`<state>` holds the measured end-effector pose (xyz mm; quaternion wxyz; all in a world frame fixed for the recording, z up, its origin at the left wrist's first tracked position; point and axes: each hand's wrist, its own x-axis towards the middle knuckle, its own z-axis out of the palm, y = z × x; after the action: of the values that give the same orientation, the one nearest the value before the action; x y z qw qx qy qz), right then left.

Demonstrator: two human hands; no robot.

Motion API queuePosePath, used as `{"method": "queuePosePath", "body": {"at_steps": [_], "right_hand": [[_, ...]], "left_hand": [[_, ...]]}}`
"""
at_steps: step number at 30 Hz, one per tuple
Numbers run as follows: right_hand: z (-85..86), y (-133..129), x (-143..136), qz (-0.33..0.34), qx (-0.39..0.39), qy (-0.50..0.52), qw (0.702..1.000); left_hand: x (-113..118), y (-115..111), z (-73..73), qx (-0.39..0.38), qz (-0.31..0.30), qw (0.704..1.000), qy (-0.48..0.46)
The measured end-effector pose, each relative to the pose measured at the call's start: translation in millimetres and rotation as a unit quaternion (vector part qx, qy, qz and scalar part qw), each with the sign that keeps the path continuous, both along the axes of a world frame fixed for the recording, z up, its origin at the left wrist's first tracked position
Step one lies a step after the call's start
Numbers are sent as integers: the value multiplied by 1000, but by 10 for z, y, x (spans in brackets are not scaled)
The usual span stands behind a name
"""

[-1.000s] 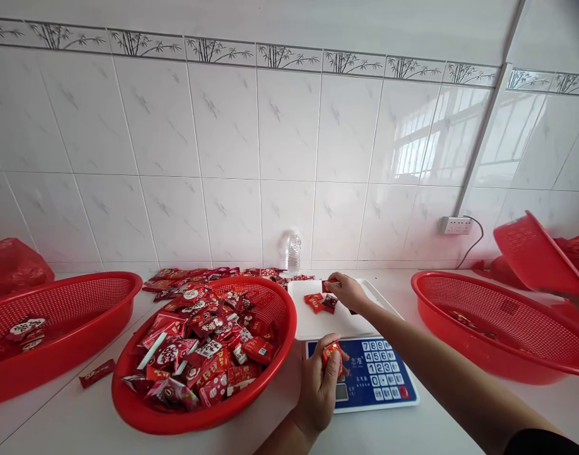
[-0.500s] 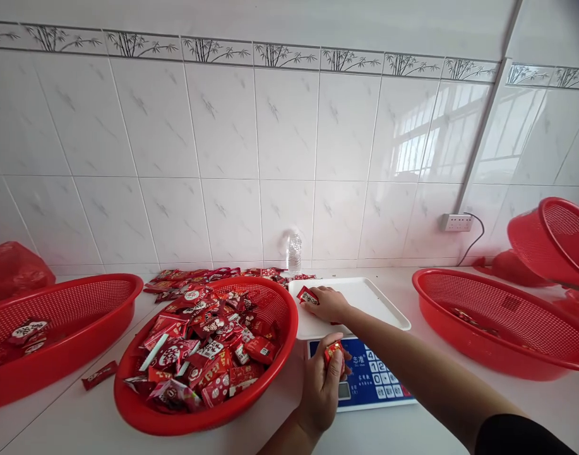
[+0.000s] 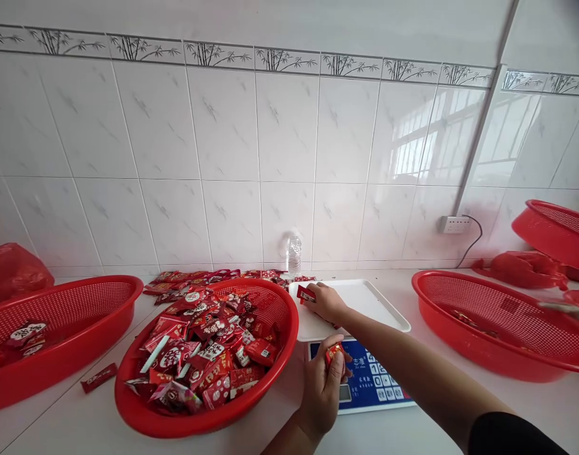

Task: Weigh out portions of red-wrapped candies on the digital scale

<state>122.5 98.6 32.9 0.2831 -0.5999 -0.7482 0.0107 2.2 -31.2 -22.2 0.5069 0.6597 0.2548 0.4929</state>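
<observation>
My left hand (image 3: 321, 376) is closed round a small red candy packet (image 3: 335, 354), in front of the scale's blue keypad (image 3: 365, 376). Over the scale's white tray (image 3: 372, 303), my right hand (image 3: 328, 303) has its fingers closed on a red packet (image 3: 306, 294), whose end sticks out to the left. A bit of red shows under the right palm, mostly hidden. Left of the scale stands a red plastic basket (image 3: 289, 354) heaped with red and dark-red candy packets (image 3: 208, 351).
Another red basket (image 3: 128, 297) at left holds a few packets; a loose packet (image 3: 98, 378) lies beside it. More packets (image 3: 189, 278) and a clear bottle (image 3: 294, 254) are by the wall. At right are a basket (image 3: 435, 328), a red bag (image 3: 521, 268) and a pale blurred shape (image 3: 568, 309).
My right hand has shifted slightly on the tray, its packet now tilted differently. My left hand stays put. The far-right upper basket has tipped, and a pale blurred shape has entered at the right edge.
</observation>
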Motion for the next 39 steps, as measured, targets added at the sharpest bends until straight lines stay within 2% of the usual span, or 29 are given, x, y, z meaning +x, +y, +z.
{"method": "queuePosePath", "body": {"at_steps": [6, 11, 19, 25, 31, 35, 39], "right_hand": [[97, 79, 94, -48, 17, 86, 995], [159, 42, 231, -75, 25, 134, 988], [205, -22, 177, -81, 68, 157, 982], [391, -37, 262, -85, 117, 180, 973], [697, -219, 705, -117, 175, 180, 961], [886, -424, 1153, -166, 219, 164, 947], [992, -726, 1656, -234, 251, 137, 929]], "left_hand": [[6, -6, 15, 2, 4, 1000, 0], [2, -9, 26, 1, -3, 1000, -1], [4, -5, 17, 0, -1, 1000, 0], [1, 27, -2, 2, 0, 1000, 4], [26, -4, 71, -10, 10, 1000, -18], [39, -16, 121, -21, 16, 999, -22], [40, 35, 94, -9, 23, 999, -26]]}}
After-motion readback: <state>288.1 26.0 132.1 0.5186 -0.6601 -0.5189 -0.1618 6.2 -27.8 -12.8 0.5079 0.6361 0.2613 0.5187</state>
